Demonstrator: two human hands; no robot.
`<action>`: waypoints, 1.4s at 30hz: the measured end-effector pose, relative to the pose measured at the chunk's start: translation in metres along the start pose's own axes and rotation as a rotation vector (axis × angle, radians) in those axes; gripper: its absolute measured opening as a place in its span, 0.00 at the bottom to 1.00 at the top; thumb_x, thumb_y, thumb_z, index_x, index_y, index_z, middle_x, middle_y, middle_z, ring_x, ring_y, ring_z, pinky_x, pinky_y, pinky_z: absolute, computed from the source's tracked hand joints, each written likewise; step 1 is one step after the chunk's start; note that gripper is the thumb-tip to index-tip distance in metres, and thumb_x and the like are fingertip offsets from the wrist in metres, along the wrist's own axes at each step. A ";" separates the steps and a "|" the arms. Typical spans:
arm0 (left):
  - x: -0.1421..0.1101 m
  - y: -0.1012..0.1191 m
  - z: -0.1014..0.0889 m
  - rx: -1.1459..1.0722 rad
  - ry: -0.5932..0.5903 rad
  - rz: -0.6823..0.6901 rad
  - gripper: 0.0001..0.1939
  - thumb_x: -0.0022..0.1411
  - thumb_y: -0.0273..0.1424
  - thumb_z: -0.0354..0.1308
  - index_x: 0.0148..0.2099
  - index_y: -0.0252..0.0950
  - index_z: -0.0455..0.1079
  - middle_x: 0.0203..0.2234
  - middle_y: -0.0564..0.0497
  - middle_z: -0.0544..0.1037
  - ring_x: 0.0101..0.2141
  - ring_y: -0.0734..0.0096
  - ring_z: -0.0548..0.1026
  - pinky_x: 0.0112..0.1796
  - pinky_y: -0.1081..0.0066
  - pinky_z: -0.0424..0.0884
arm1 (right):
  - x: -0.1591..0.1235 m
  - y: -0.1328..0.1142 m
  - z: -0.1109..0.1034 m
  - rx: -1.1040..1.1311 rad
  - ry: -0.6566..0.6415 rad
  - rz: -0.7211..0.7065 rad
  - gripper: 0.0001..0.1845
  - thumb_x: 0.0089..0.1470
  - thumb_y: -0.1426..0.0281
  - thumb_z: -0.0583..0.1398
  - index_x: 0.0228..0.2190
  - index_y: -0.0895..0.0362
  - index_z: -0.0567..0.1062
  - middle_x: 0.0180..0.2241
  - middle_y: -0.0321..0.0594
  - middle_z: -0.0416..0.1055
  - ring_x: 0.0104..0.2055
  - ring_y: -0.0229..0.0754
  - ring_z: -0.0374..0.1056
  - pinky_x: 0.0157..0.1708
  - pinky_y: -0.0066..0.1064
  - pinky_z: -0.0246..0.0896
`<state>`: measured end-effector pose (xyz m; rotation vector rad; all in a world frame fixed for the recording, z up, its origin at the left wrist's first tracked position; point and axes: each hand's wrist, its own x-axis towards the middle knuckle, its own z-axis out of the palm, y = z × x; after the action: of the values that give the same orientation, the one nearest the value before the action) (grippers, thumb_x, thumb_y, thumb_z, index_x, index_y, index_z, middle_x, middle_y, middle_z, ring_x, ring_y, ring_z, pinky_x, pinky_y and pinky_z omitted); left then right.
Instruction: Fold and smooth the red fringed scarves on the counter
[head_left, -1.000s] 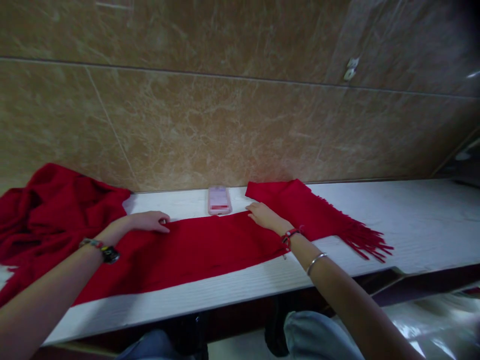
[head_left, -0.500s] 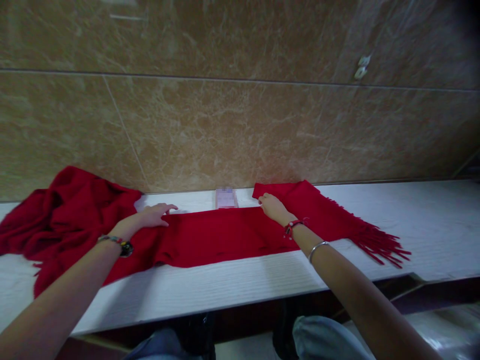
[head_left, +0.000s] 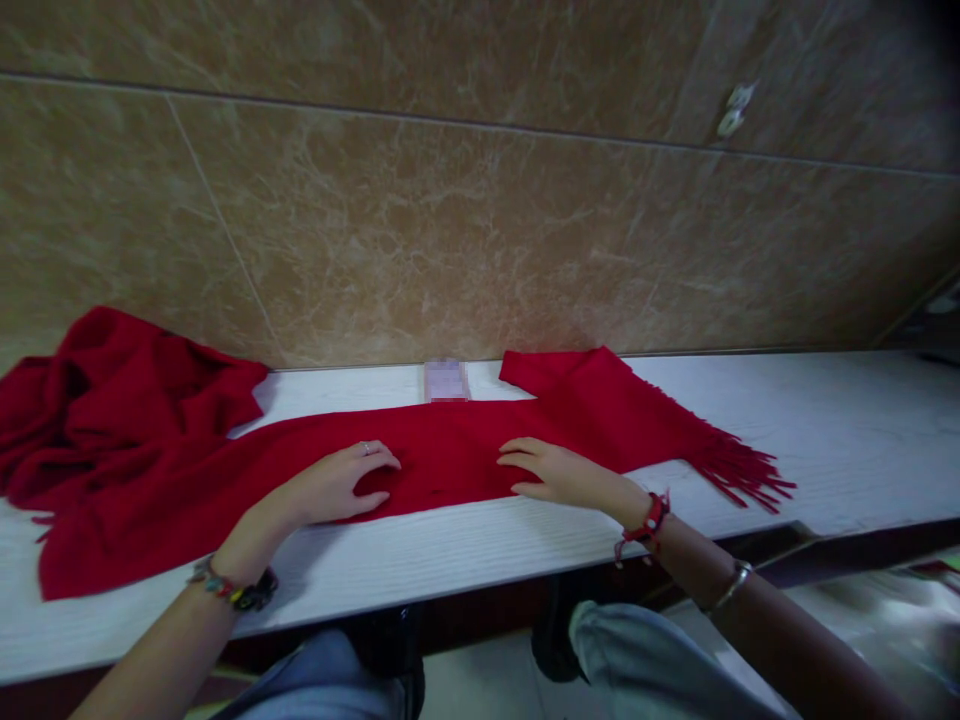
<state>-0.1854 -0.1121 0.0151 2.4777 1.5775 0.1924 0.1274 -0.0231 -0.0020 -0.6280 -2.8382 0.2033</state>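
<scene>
A red scarf (head_left: 450,440) stretches along the white tabletop, its middle part lying in a narrow flat band. Its fringed end (head_left: 739,465) lies to the right, while a crumpled heap of the same red cloth (head_left: 127,390) is piled at the left. Over the band's left part rests my left hand (head_left: 337,485), fingers and thumb apart, at the near edge of the cloth. My right hand (head_left: 566,475) lies over the band's right part, its fingers also apart and pointing left. Neither hand pinches the fabric.
A small pale card or packet (head_left: 445,381) lies behind the scarf near the wall. The brown marble-patterned tiled wall (head_left: 420,240) rises along the back of the white table (head_left: 847,430). A small white fitting (head_left: 735,110) is on the wall at upper right. My knees are below the front edge.
Both hands have come nearer to me and closer together, from the scarf's far edge onto its middle and near edge. The band's left part lies smoother now.
</scene>
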 end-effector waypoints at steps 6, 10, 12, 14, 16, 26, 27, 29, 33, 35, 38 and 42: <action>-0.002 0.003 -0.001 0.045 -0.002 0.015 0.15 0.53 0.31 0.51 0.45 0.38 0.66 0.43 0.49 0.69 0.43 0.66 0.67 0.46 0.70 0.62 | -0.012 0.004 0.005 -0.232 0.013 -0.061 0.19 0.52 0.79 0.50 0.47 0.64 0.67 0.46 0.51 0.67 0.48 0.46 0.63 0.48 0.37 0.58; -0.001 -0.001 0.005 0.121 0.002 -0.020 0.20 0.49 0.20 0.45 0.44 0.39 0.65 0.41 0.50 0.70 0.41 0.68 0.68 0.43 0.71 0.64 | -0.014 0.007 0.014 -0.248 0.063 -0.049 0.17 0.54 0.80 0.49 0.44 0.64 0.69 0.43 0.50 0.69 0.45 0.44 0.66 0.46 0.36 0.59; -0.001 -0.003 0.006 0.132 0.006 -0.032 0.21 0.48 0.20 0.44 0.44 0.39 0.64 0.42 0.50 0.70 0.41 0.69 0.68 0.43 0.72 0.64 | -0.014 0.008 0.016 -0.224 0.096 -0.030 0.16 0.55 0.78 0.49 0.42 0.63 0.71 0.42 0.49 0.70 0.43 0.43 0.67 0.46 0.35 0.60; -0.001 -0.002 0.006 0.143 0.015 -0.029 0.17 0.52 0.23 0.45 0.44 0.38 0.64 0.41 0.49 0.70 0.40 0.68 0.69 0.42 0.72 0.64 | -0.015 0.010 0.018 -0.205 0.118 -0.031 0.15 0.56 0.75 0.49 0.41 0.62 0.72 0.41 0.48 0.71 0.43 0.42 0.67 0.45 0.33 0.60; 0.001 0.003 0.005 0.175 0.018 -0.006 0.13 0.56 0.30 0.47 0.43 0.38 0.65 0.40 0.48 0.70 0.39 0.67 0.69 0.41 0.71 0.65 | -0.015 0.012 0.020 -0.204 0.138 -0.059 0.14 0.56 0.74 0.50 0.40 0.62 0.72 0.40 0.47 0.72 0.43 0.41 0.67 0.45 0.32 0.61; 0.005 0.016 0.007 0.324 0.002 0.020 0.19 0.57 0.23 0.43 0.49 0.39 0.64 0.44 0.48 0.71 0.43 0.69 0.69 0.44 0.70 0.66 | -0.018 0.018 0.024 -0.252 0.280 -0.198 0.11 0.54 0.75 0.53 0.36 0.62 0.74 0.37 0.43 0.73 0.40 0.41 0.68 0.43 0.32 0.64; 0.003 0.014 0.006 0.292 0.003 0.011 0.23 0.54 0.20 0.43 0.52 0.39 0.62 0.46 0.49 0.69 0.44 0.70 0.68 0.45 0.71 0.65 | -0.018 0.018 0.024 -0.251 0.287 -0.195 0.11 0.54 0.76 0.52 0.36 0.62 0.74 0.36 0.44 0.73 0.40 0.41 0.68 0.43 0.32 0.64; 0.000 0.008 0.006 0.210 -0.004 0.004 0.30 0.49 0.17 0.42 0.55 0.39 0.58 0.50 0.50 0.66 0.48 0.71 0.66 0.48 0.71 0.62 | -0.018 0.019 0.024 -0.243 0.296 -0.183 0.11 0.54 0.76 0.52 0.36 0.62 0.73 0.36 0.44 0.73 0.40 0.41 0.68 0.43 0.32 0.64; -0.002 -0.001 0.007 0.072 -0.019 -0.002 0.35 0.44 0.15 0.41 0.56 0.39 0.56 0.52 0.52 0.64 0.51 0.72 0.62 0.51 0.69 0.59 | -0.019 0.020 0.025 -0.211 0.294 -0.162 0.12 0.54 0.75 0.52 0.36 0.61 0.73 0.37 0.44 0.73 0.40 0.40 0.68 0.43 0.32 0.64; -0.001 -0.003 0.009 0.029 0.011 -0.022 0.33 0.46 0.15 0.39 0.56 0.39 0.57 0.51 0.52 0.65 0.50 0.73 0.63 0.51 0.69 0.59 | -0.018 0.020 0.025 -0.194 0.296 -0.157 0.12 0.54 0.75 0.52 0.36 0.61 0.73 0.37 0.44 0.73 0.40 0.40 0.68 0.43 0.32 0.64; 0.002 -0.004 0.013 0.013 0.068 -0.040 0.33 0.48 0.14 0.37 0.55 0.37 0.58 0.50 0.51 0.66 0.50 0.74 0.63 0.51 0.70 0.59 | -0.018 0.020 0.025 -0.178 0.302 -0.155 0.12 0.54 0.75 0.52 0.35 0.61 0.74 0.37 0.45 0.73 0.40 0.40 0.68 0.43 0.33 0.64; 0.005 0.000 0.010 0.079 0.148 -0.051 0.23 0.52 0.21 0.42 0.50 0.36 0.64 0.45 0.49 0.70 0.46 0.69 0.66 0.49 0.68 0.62 | -0.019 0.020 0.024 -0.178 0.320 -0.158 0.12 0.54 0.75 0.51 0.35 0.61 0.73 0.36 0.45 0.73 0.39 0.40 0.68 0.41 0.33 0.65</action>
<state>-0.1817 -0.1088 0.0057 2.5309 1.7364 0.3186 0.1458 -0.0154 -0.0324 -0.4222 -2.5936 -0.1647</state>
